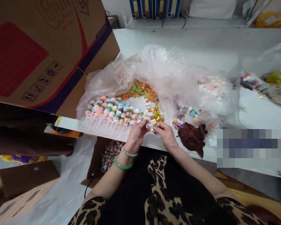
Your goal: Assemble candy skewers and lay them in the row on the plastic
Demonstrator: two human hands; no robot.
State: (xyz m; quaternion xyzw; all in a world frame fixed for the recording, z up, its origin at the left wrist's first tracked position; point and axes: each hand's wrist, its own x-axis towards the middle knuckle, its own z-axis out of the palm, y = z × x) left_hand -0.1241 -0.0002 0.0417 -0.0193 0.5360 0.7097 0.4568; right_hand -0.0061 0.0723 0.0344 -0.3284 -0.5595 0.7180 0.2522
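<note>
My left hand [138,133] is closed round the gathered end of a clear-wrapped marshmallow skewer [150,110], which points away from me. Pinched at that same end, my right hand [166,135] has a thin gold twist tie [154,131] at its fingertips, partly hidden by them. Just beyond the right fingers lies a heap of gold twist ties [157,115]. To the left, a row of marshmallow skewers [112,111] in pink, blue and white rests with the white sticks toward me.
Ring-shaped gummies [139,90] spill from a large clear plastic bag [164,70]. Loose marshmallows [213,87] lie in plastic on the right. A brown cloth [192,136] sits at the table's front edge. A big carton [49,56] stands at left; a box of wrapped sweets [110,154] is below.
</note>
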